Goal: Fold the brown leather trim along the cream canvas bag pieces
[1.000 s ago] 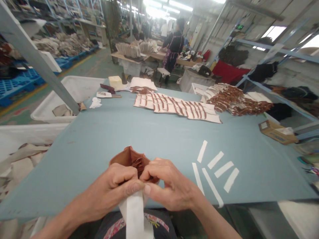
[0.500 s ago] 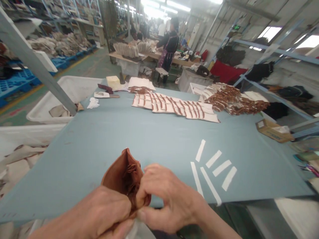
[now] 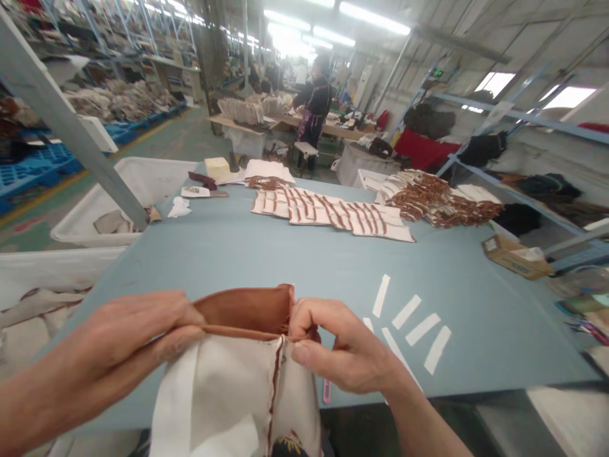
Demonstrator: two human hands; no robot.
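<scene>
A tube-shaped piece of sewn leather stands upright in front of me at the near edge of the table. Its inner face is reddish brown, its outside off-white, with a brown-edged seam running down and a white strip along the left part. My left hand is closed on the top rim at the left, thumb in front. At the right end of the rim, near the seam, my right hand pinches the edge between thumb and fingers. The opening gapes between both hands. Short white strips lie on the table to the right, and a small pink tool shows beside the piece.
The blue-green table bears a row of off-white, brown-edged pieces and a brown heap at the back. A cardboard box sits right. White bins and a slanting metal post stand left. A person works farther off.
The leather piece has turned and come up, showing its off-white outside and seam. My left hand has moved left and up along the rim, away from my right hand, widening the opening.
</scene>
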